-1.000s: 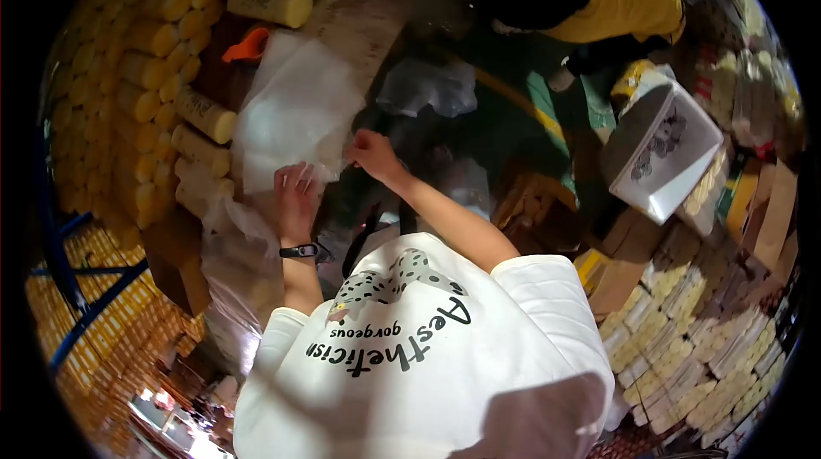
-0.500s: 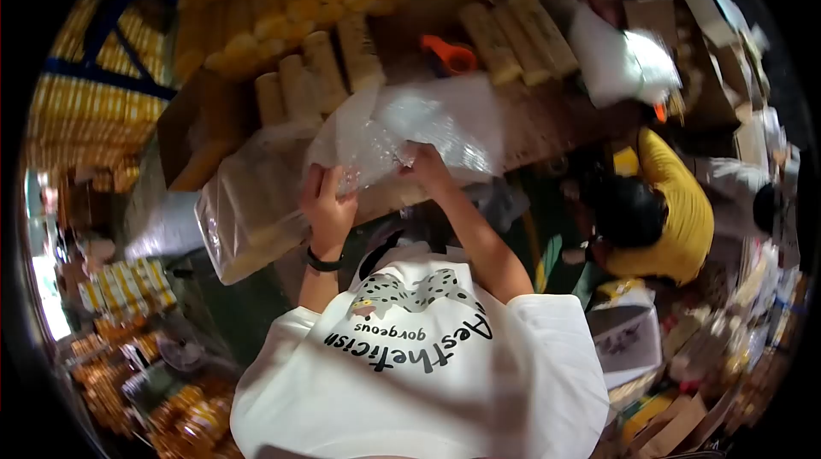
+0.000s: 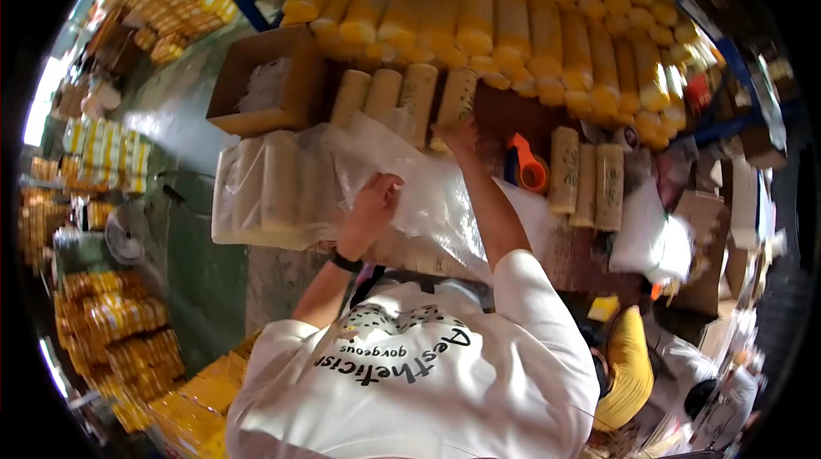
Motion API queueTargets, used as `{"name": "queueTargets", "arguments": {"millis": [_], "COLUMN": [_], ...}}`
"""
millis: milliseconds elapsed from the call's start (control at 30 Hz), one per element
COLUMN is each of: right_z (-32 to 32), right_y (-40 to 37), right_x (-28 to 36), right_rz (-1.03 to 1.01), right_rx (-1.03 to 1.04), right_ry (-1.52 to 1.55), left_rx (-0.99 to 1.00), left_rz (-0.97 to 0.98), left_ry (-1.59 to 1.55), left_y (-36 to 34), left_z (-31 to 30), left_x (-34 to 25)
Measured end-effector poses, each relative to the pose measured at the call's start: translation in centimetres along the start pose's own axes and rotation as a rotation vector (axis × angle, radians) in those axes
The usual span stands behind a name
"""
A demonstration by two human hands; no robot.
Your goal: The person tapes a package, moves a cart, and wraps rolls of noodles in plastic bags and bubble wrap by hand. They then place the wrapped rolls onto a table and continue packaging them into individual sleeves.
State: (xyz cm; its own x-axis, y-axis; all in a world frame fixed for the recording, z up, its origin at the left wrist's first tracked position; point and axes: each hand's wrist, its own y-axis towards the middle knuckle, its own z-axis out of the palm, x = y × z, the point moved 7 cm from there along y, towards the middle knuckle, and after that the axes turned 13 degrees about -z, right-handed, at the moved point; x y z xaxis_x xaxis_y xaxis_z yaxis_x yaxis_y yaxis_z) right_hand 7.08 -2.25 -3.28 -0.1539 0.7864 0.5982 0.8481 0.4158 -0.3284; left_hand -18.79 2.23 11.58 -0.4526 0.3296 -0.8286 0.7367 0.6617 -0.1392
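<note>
My left hand (image 3: 371, 207), with a dark band at the wrist, is closed at the near side of a loose clear plastic bag (image 3: 419, 190), its fingers curled against the film. My right hand (image 3: 459, 136) reaches across the bag and grips the near end of a cream roll (image 3: 457, 96) with dark print. Left of that roll stand several similar cream rolls (image 3: 382, 96) in a row. A filled clear bag (image 3: 269, 194) of pale rolls lies left of my left hand.
An orange tape dispenser (image 3: 532, 170) and three cream rolls (image 3: 586, 177) lie to the right. An open cardboard box (image 3: 256, 121) stands at the left. Stacked yellow rolls (image 3: 479, 19) line the back. At lower right is a person in a yellow top (image 3: 630, 365).
My right hand has left the bag and moved forward onto a cream roll. The left hand stays at the bag. The view has shifted, showing more of the back stack.
</note>
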Motion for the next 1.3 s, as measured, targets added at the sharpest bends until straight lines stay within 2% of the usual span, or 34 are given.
{"name": "queueTargets", "arguments": {"millis": [100, 167, 267, 300, 333, 400, 467, 533, 600, 633, 700, 767, 833, 867, 900, 933, 967, 1000, 1067, 1167, 1267, 1300], "right_z": [1.7, 2.6, 3.5, 3.2, 2.2, -0.6, -2.7, -3.2, -8.0, -9.6, -13.0, -13.1, -13.2, -11.9, -10.7, -9.5, -9.3, -10.8, -10.2, -11.4, -11.1, -11.1], "right_y": [1.7, 2.6, 2.8, 2.3, 1.5, -1.1, -3.4, -5.7, -11.2, -13.9, -19.7, -24.3, -28.1, -29.3, -30.8, -31.2, -32.0, -31.7, -31.0, -31.3, -32.4, -32.2], "right_x": [-0.3, -1.8, -4.2, -4.5, -4.5, -3.5, -5.0, -8.1, -7.8, -8.8, -8.2, -7.7, -6.4, -9.6, -13.0, -14.4, -13.0, -11.8, -11.7, -8.7, -8.9, -8.7], "right_rz": [0.082, 0.079, 0.151, 0.131, 0.027, -0.362, -0.321, 0.185, -0.268, -0.323, -0.284, -0.174, -0.159, 0.065, 0.280, 0.344, 0.408, 0.233, 0.213, 0.088, 0.296, 0.228], "right_rx": [0.074, 0.138, 0.344, 0.418, 0.484, 0.506, 0.521, 0.509, 0.625, 0.613, 0.619, 0.755, 0.793, 0.668, 0.529, 0.560, 0.590, 0.493, 0.498, 0.504, 0.409, 0.396], "right_ry": [-0.036, 0.082, 0.561, 0.719, 0.847, 1.019, 1.255, 1.553, 1.516, 1.526, 1.615, 1.760, 1.822, 1.777, 1.725, 1.713, 1.700, 1.553, 1.502, 1.537, 1.623, 1.641], "left_rx": [-0.020, -0.037, -0.117, -0.131, -0.143, -0.147, -0.125, -0.079, -0.070, -0.081, -0.074, -0.036, -0.151, -0.211, -0.144, -0.071, 0.003, 0.118, 0.340, 0.387, 0.418, 0.502], "left_rz": [-0.126, -0.220, -0.218, -0.196, -0.171, -0.152, -0.176, -0.245, -0.268, -0.260, -0.263, -0.282, -0.061, 0.050, 0.065, 0.080, 0.095, 0.208, 0.435, 0.508, 0.695, 0.563], "left_ry": [-0.109, -0.160, -0.252, -0.235, -0.218, -0.212, -0.237, -0.337, -0.349, -0.317, -0.314, -0.365, -0.208, -0.134, -0.160, -0.185, -0.209, -0.159, -0.057, 0.060, 0.163, 0.214], "left_y": [0.9, 0.5, 0.8, 0.9, 1.0, 1.4, 1.5, 1.9, 2.6, 2.7, 3.1, 4.2, 5.7, 6.1, 6.1, 5.7, 5.4, 5.0, 3.8, 1.5, -3.7, -5.0], "left_z": [2.0, 2.1, 2.6, 2.7, 2.9, 3.4, 4.5, 5.6, 5.6, 5.2, 5.0, 5.4, 5.8, 6.1, 6.5, 6.5, 6.7, 7.9, 9.6, 8.6, 9.1, 9.7], "left_x": [2.9, 3.1, 4.0, 4.0, 3.8, 3.9, 5.1, 6.2, 6.0, 5.3, 3.6, 2.1, 0.1, -1.1, -2.7, -5.2, -6.8, -8.0, -10.3, -13.5, -15.3, -15.0]}}
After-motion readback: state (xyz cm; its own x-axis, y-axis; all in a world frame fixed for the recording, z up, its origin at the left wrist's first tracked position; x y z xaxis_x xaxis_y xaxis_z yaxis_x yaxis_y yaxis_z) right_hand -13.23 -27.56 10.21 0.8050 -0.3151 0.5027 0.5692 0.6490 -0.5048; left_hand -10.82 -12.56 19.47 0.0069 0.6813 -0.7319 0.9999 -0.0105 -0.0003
